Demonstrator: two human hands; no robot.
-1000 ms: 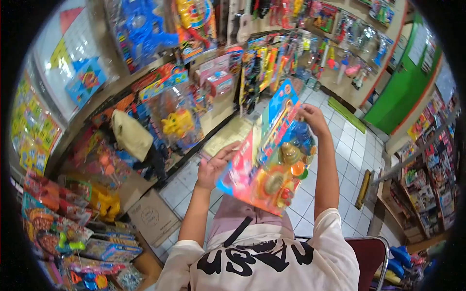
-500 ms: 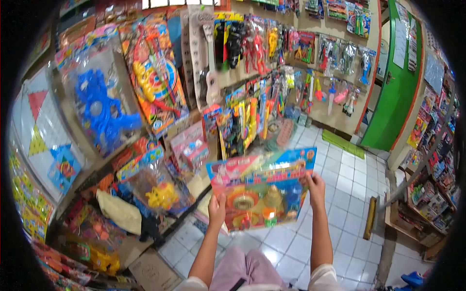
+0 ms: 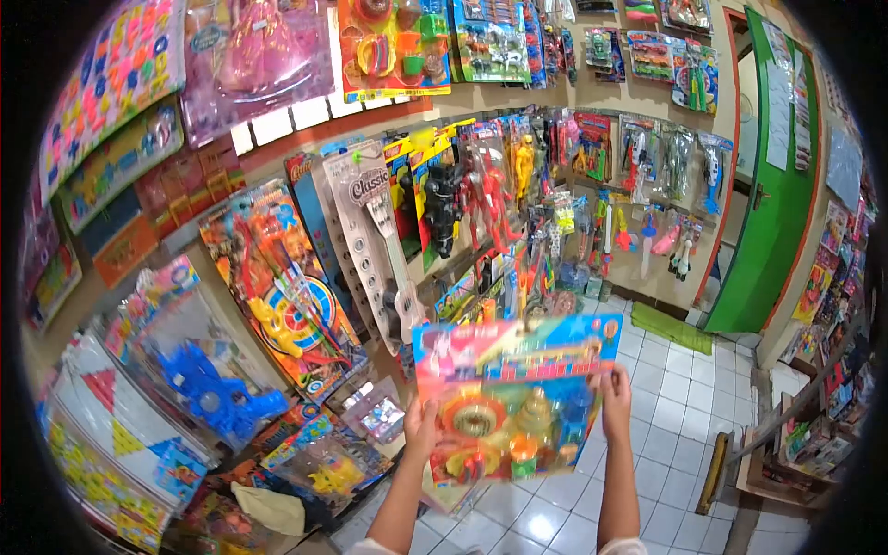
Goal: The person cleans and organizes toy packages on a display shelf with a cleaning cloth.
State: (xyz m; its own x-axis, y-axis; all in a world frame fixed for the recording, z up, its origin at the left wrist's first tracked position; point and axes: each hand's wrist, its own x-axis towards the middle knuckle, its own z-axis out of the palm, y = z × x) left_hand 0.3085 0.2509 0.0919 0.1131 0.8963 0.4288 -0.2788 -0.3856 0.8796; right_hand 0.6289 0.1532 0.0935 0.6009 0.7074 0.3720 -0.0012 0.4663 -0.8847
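Observation:
A colourful carded toy set (image 3: pixel 518 398) with plastic cups and dishes under clear plastic is held up in front, low in the centre of the view. My left hand (image 3: pixel 421 427) grips its left edge, fingers mostly hidden behind the card. At the upper right edge my right hand (image 3: pixel 613 400) pinches the card between thumb and fingers. Behind the card's top edge hang packaged toys. Left of it are a small clear packet (image 3: pixel 377 413) and a bagged yellow toy (image 3: pixel 335 474).
Packaged toys cover the left and back walls, with a blue toy gun (image 3: pixel 217 393) and a white toy guitar (image 3: pixel 393 264) among them. A green door (image 3: pixel 754 213) stands ajar at right, near a green mat (image 3: pixel 672 329). Shelves (image 3: pixel 786 462) line the right side.
The view has tilted upward, showing more toys high on the wall. Both hands still hold the carded set, which appears slightly lower and further right.

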